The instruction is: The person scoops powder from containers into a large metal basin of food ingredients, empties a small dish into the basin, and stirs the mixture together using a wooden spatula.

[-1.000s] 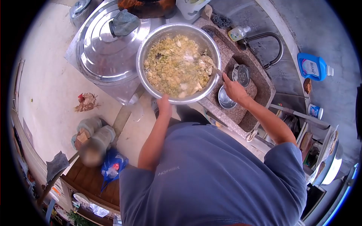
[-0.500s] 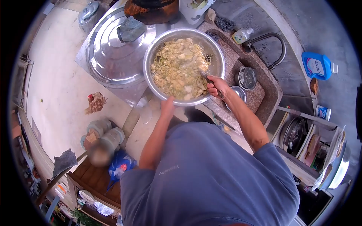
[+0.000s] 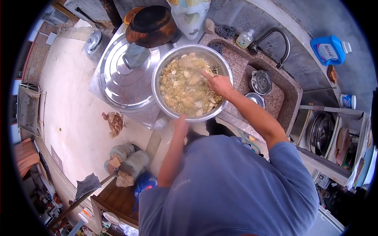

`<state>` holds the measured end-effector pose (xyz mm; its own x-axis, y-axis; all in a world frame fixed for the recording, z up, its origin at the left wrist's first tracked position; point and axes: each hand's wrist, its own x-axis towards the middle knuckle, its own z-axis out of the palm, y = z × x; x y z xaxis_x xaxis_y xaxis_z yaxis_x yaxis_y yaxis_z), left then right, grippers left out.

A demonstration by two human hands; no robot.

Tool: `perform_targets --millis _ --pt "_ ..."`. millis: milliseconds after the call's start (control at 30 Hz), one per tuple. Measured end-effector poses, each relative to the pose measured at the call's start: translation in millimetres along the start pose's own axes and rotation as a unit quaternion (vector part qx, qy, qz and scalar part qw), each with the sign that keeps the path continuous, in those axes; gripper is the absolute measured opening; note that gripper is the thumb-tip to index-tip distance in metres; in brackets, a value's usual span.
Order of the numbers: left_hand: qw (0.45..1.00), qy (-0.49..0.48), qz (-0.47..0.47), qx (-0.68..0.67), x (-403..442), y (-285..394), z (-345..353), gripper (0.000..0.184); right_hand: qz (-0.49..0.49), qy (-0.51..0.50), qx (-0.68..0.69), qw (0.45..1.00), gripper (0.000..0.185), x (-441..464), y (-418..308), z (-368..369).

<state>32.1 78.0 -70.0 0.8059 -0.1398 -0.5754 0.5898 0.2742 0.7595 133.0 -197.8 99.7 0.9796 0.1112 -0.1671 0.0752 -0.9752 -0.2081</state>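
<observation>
A wide metal basin (image 3: 156, 91) holds a crumbly yellowish mixture (image 3: 185, 88) with pale lumps and greenish bits. My left hand (image 3: 181, 124), slightly blurred, grips the basin's near rim. Over the right side of the mixture is my right hand (image 3: 219, 83), fingers closed and the index finger stretched toward the middle. A metal utensil showed in this hand a moment before; now the hand and blur mostly hide it, and its working end cannot be made out.
Left of the basin, a stone lies on a large metal lid (image 3: 110, 84). A stone sink (image 3: 291, 106) with a dark faucet (image 3: 285, 51) and small metal pots (image 3: 261, 82) is on the right. A chicken (image 3: 114, 122) stands on the floor near bundled grey cylinders (image 3: 136, 159).
My right hand has moved up and inward over the mixture, and the utensil is harder to see. My left hand stays at the near rim. The camera view has shifted.
</observation>
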Motion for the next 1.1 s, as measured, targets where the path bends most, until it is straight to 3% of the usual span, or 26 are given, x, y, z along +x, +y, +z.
perform_targets --millis 100,167,233,333,400,467,567,733,800,900,967,1033,1100 --pt "0.997 -0.011 0.058 0.044 10 -22 -12 0.034 0.086 -0.016 0.047 0.995 0.056 -22 9 5" --pt "1.000 0.015 0.024 -0.011 3 -13 -3 0.027 0.111 0.015 0.122 0.986 0.055 -55 24 14" --pt "0.987 0.069 -0.074 -0.125 -23 39 30 0.020 0.061 0.061 0.203 0.975 0.053 -89 38 15" --pt "0.987 0.055 -0.068 -0.135 -23 36 27 0.020 0.084 0.043 0.270 0.958 0.053 -131 22 -25" --pt "0.984 0.071 -0.063 -0.148 -24 36 29 0.021 0.089 -0.035 0.243 0.965 0.054 -141 2 -49" --pt "0.986 0.066 -0.062 -0.138 -22 36 30 0.023 0.102 -0.111 0.202 0.968 0.054 -135 -7 -40" --pt "0.992 0.050 -0.056 -0.106 -15 27 21 0.028 0.109 -0.065 0.174 0.976 0.055 -81 -4 9" --pt "0.993 0.013 -0.056 -0.101 -8 18 8 0.035 0.097 0.063 0.385 0.916 0.051 -28 4 49" --pt "0.992 0.024 -0.054 -0.110 -10 18 12 0.036 0.184 -0.021 0.425 0.886 0.049 -50 8 13" --pt "0.991 0.032 -0.038 -0.125 -14 23 17 0.036 0.155 -0.057 0.399 0.902 0.049 -83 -11 -60" --pt "0.991 0.035 -0.036 -0.126 -14 21 20 0.036 0.065 -0.014 0.340 0.938 0.048 -93 -21 -62" --pt "0.991 0.042 -0.038 -0.121 -13 22 20 0.036 -0.003 -0.055 0.265 0.963 0.048 -85 -47 -53" --pt "0.992 0.041 -0.055 -0.107 -11 20 14 0.031 0.025 -0.085 0.194 0.977 0.046 -59 -66 -30"
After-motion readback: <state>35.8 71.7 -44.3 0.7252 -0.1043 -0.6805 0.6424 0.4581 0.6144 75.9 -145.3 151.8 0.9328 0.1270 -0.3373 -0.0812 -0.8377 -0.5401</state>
